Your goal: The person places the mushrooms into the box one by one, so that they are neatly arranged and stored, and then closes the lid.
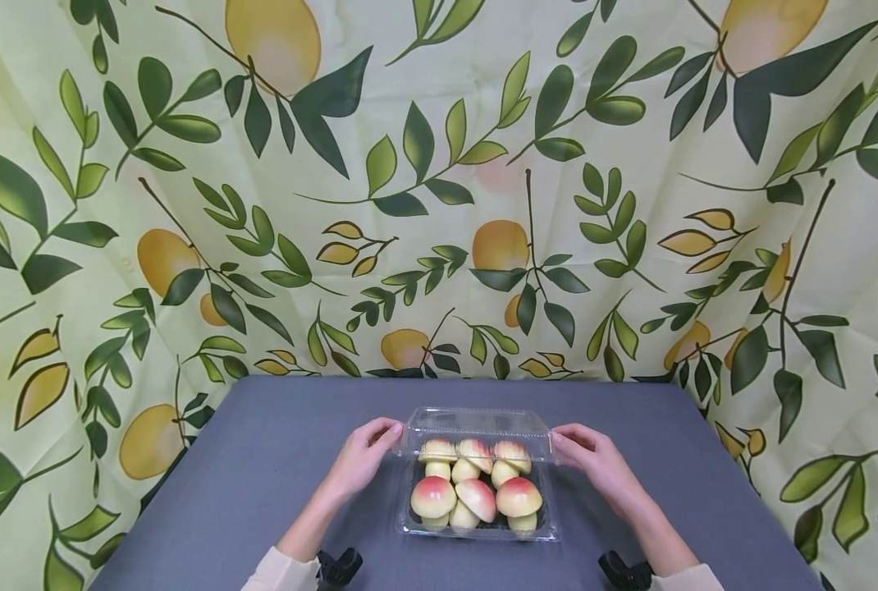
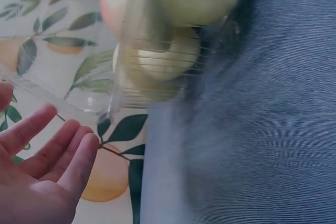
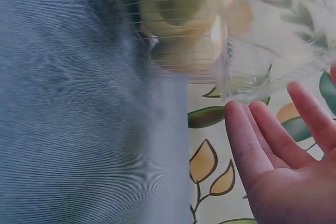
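Note:
A clear plastic clamshell box (image 1: 478, 533) lies on the table with its hinged lid (image 1: 476, 423) raised at a slant. Inside, two rows of mushroom-shaped pieces (image 1: 433, 496) show rounded cream caps blushed red and pale stems. My left hand (image 1: 361, 460) has its fingertips at the lid's left edge; in the left wrist view its fingers (image 2: 73, 163) are nearly straight, close to the plastic rim. At the opposite edge, my right hand (image 1: 594, 460) touches the lid's corner, and its fingers (image 3: 249, 145) reach out extended in the right wrist view.
A grey-blue cloth covers the table (image 1: 276, 460). Hanging fabric (image 1: 439, 246) printed with leaves and fruit encloses the back and sides. Black wrist devices (image 1: 339, 566) sit at both sleeve cuffs.

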`<state>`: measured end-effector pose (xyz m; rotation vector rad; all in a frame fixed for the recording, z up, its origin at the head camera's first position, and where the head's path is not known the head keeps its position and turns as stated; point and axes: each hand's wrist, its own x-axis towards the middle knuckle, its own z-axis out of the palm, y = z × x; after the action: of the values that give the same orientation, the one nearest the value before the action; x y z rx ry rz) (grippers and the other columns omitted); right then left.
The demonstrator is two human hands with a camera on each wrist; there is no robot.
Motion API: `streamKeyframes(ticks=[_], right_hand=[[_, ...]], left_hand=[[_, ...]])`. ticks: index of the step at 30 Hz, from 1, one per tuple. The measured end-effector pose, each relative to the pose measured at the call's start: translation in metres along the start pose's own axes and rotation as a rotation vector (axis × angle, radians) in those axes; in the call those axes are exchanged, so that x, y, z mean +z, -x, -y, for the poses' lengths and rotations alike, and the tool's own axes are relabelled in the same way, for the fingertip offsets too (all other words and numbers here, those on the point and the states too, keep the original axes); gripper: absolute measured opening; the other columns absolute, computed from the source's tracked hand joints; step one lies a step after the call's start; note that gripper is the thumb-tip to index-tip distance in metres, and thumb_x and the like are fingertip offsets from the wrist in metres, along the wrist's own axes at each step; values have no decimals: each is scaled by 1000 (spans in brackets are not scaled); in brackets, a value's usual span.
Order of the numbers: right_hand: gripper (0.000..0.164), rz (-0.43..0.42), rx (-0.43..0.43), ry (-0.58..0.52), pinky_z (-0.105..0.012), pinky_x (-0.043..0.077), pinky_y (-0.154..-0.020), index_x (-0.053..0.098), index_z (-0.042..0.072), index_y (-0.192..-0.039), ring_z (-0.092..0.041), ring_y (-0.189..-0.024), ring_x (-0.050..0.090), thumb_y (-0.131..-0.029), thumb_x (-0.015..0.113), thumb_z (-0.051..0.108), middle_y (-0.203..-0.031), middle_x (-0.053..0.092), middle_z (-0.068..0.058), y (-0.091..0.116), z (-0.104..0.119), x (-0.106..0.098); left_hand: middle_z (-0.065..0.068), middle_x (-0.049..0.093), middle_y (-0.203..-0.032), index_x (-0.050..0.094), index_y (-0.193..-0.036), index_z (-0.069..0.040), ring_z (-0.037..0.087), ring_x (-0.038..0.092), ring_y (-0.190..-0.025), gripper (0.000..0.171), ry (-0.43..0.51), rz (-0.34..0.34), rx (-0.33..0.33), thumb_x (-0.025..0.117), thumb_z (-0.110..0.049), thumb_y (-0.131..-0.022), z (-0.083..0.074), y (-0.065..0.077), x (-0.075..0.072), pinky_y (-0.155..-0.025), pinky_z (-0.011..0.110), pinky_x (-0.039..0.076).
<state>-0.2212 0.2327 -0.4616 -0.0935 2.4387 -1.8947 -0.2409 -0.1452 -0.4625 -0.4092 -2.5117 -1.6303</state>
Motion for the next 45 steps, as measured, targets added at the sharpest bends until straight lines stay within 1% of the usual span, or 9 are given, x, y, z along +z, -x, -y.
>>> streamKeyframes(ticks=[3,5,7,11,15,23,29,38,45], right_hand=[[38,19,-5,18,-28,55,-87,63,-5,-127,-14,-103,65,-102,63,24,-120,66,-15,4,-4,1],[38,31,-11,13,-27,55,-87,63,-4,-128,-16,-105,65,-101,64,24,-122,66,-16,6,-8,2],[39,44,-19,-1,-27,55,-88,63,-4,-128,-16,-106,65,-100,66,24,-123,66,-17,8,-11,3],[41,69,-40,-22,-26,55,-88,61,-6,-128,-14,-106,66,-99,67,22,-124,65,-21,9,-18,5],[41,79,-44,-42,-28,56,-87,60,-9,-128,-14,-105,66,-98,68,18,-124,64,-25,11,-22,7],[41,67,-22,-24,-28,57,-85,60,-9,-127,-17,-104,66,-95,71,14,-123,64,-24,14,-28,13],[41,78,-43,-32,-28,57,-83,59,-11,-128,-20,-104,66,-95,71,10,-124,63,-26,14,-32,15],[42,67,-11,-32,-29,58,-81,57,-10,-131,-27,-106,66,-96,70,10,-125,62,-25,11,-34,17],[39,24,8,-36,-31,59,-79,58,-7,-131,-25,-105,66,-97,68,8,-124,64,-22,3,-38,20]], left_hand=[[2,72,-106,73,-112,-7,15,65,-100,18,-19,10,-5,64,-19,-101,3,5,1,-91,31,52],[1,72,-109,73,-113,-9,18,65,-105,18,-32,12,-9,64,-18,-101,5,8,2,-95,33,52],[2,71,-110,73,-114,-8,22,66,-107,18,-39,13,3,65,-17,-100,7,11,4,-97,36,52],[5,70,-111,71,-115,-6,23,66,-105,19,-63,18,34,65,-16,-100,14,16,8,-94,35,54],[7,69,-113,70,-117,-5,24,66,-105,21,-63,35,32,67,-15,-99,19,19,11,-93,32,55],[9,69,-114,68,-119,-3,27,66,-105,25,-6,101,26,69,-14,-97,23,23,12,-92,32,55],[11,68,-116,67,-121,-1,28,66,-106,27,28,129,20,69,-11,-97,27,23,14,-92,31,55],[9,69,-114,65,-124,-1,27,66,-106,29,74,135,13,68,-10,-97,30,23,14,-93,32,55],[9,71,-113,65,-125,-1,26,67,-107,29,28,118,4,68,-13,-98,33,18,18,-95,32,54]])
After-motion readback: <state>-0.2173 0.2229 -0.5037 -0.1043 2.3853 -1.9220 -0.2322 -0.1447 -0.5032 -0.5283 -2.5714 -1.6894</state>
